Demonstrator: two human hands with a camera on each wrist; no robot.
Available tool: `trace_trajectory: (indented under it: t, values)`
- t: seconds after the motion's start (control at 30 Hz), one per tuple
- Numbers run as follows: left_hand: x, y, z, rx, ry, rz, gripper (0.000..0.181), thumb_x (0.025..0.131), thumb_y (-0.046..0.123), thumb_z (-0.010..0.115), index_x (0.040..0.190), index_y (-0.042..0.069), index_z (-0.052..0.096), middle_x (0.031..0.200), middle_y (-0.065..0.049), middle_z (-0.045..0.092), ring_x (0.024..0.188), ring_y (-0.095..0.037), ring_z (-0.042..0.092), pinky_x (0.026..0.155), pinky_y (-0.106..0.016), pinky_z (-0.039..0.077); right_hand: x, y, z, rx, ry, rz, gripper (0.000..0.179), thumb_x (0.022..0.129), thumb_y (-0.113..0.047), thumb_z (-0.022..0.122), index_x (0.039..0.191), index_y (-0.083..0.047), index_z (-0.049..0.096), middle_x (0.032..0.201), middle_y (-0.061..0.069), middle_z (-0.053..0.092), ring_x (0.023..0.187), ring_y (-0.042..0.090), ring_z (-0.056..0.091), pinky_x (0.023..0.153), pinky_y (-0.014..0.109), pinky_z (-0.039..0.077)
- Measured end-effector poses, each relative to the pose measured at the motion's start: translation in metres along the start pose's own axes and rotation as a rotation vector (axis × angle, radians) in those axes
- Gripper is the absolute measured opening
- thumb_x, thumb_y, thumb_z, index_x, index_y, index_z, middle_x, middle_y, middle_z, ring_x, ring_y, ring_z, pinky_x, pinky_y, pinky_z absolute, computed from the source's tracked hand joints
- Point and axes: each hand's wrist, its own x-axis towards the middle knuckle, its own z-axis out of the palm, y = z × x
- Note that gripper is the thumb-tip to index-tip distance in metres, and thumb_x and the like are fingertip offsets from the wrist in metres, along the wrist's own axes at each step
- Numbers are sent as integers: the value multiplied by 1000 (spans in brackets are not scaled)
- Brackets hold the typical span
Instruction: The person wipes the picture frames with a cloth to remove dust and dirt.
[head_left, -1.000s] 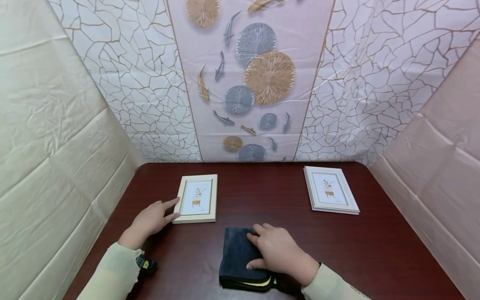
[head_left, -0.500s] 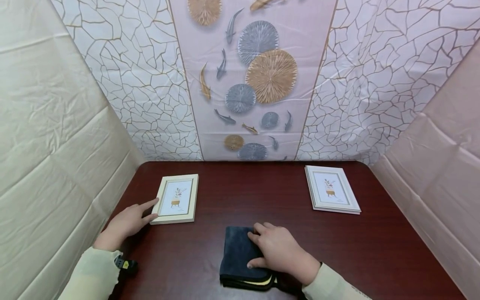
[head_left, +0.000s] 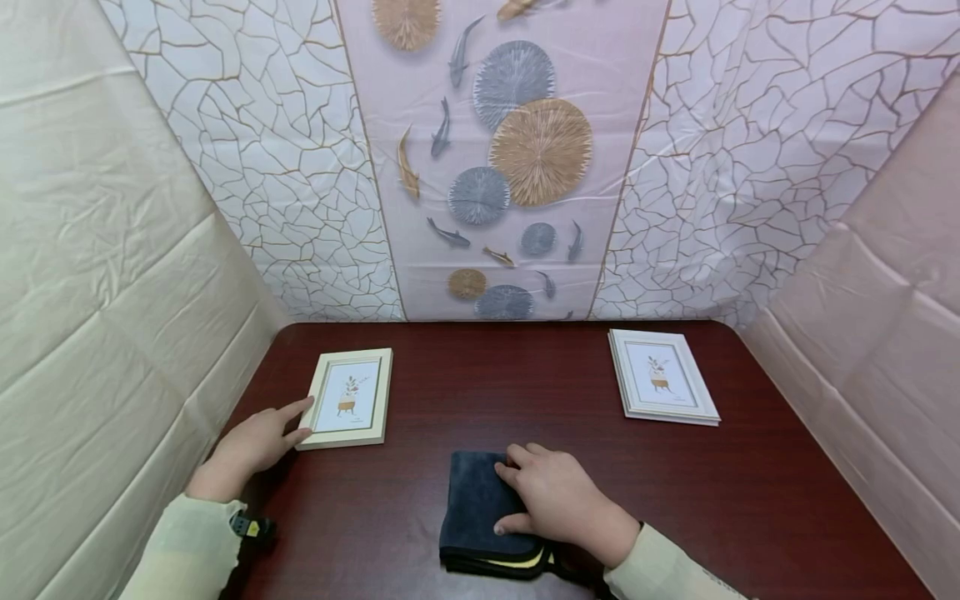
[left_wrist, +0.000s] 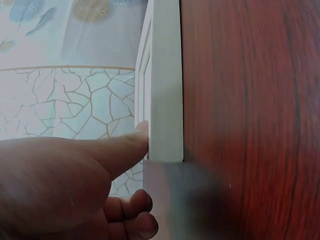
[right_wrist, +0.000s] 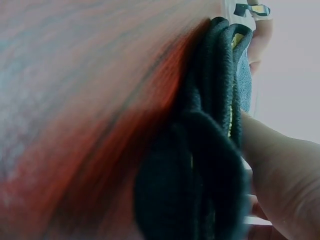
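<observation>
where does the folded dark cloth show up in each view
Head: the folded dark cloth lies low, near the middle, under the right hand.
Left wrist: not in it.
Right wrist: the cloth is right of centre, folds side-on, from near the top to the bottom edge.
Shared landmark: the red-brown table, in all three views.

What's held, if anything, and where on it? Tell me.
Nothing appears gripped: left hand touches cream frame at its left edge; right hand rests on folded cloth.
</observation>
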Motion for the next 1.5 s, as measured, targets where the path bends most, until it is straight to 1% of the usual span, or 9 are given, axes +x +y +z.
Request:
trace_trajectory:
  t: [0.17, 0.27, 0.37, 0.57, 0.77, 1.0, 1.2, 1.37, 1.5]
  values:
    - [-6, 18, 2, 6, 82, -1, 68, 107, 29, 74, 166, 8, 49, 139, -43, 60, 127, -58, 61, 98, -69, 51, 0, -1, 0, -2, -5, -3, 79, 90, -78, 75, 137, -15, 79, 111, -2, 63, 80, 12, 50, 64, 30, 50]
    - [-7, 44, 7, -11, 167, 38, 69, 105, 33, 75, 166, 12, 50, 133, -39, 63, 115, -52, 67, 92, -66, 55, 0, 0, 0, 7, -13, 1, 79, 90, -78, 75, 138, -15, 79, 112, -2, 63, 81, 12, 50, 64, 30, 50]
    - [-8, 80, 12, -27, 219, 116, 64, 105, 36, 77, 162, 15, 57, 123, -29, 67, 101, -43, 71, 85, -61, 58, -1, 0, 0, 15, -10, 4, 79, 90, -78, 75, 137, -15, 79, 113, -2, 63, 83, 12, 52, 66, 30, 51]
    - [-15, 152, 21, -12, 192, 268, 56, 104, 40, 79, 155, 17, 66, 108, -9, 65, 79, -21, 63, 75, -45, 56, -1, 0, 2, 20, -2, -2, 79, 91, -78, 73, 138, -15, 79, 113, -2, 63, 82, 12, 51, 65, 30, 50]
    - [-22, 196, 35, 26, 117, 396, 54, 104, 45, 78, 150, 19, 70, 98, 2, 56, 70, -10, 49, 64, -34, 47, -2, 0, 3, 24, -5, 3, 79, 91, -79, 72, 138, -15, 79, 113, -2, 63, 84, 12, 52, 66, 30, 51]
    - [-27, 221, 52, 60, 26, 463, 59, 101, 59, 76, 146, 22, 73, 100, 4, 59, 75, -8, 54, 69, -34, 52, -3, 1, 2, 46, -16, 24, 80, 91, -78, 75, 140, -15, 78, 113, -2, 62, 87, 12, 54, 67, 30, 53]
    - [-33, 228, 62, 110, 1, 464, 74, 96, 68, 76, 153, 23, 67, 122, -3, 67, 104, -18, 70, 87, -41, 61, -2, 4, 3, 92, -41, 42, 80, 91, -78, 75, 142, -16, 76, 114, -2, 61, 88, 12, 54, 67, 30, 52]
    - [-37, 231, 66, 105, -23, 477, 71, 97, 69, 75, 157, 33, 64, 135, -9, 69, 113, -23, 72, 90, -44, 62, -5, 9, 2, 133, -50, 37, 78, 93, -75, 74, 143, -16, 75, 117, -2, 62, 92, 13, 55, 69, 31, 54]
    - [-38, 232, 69, 99, -42, 460, 70, 97, 69, 74, 156, 33, 65, 136, -10, 69, 114, -24, 73, 89, -45, 62, -13, 25, 1, 241, -43, -2, 66, 100, -63, 75, 148, -19, 72, 128, -5, 63, 107, 12, 61, 80, 35, 58]
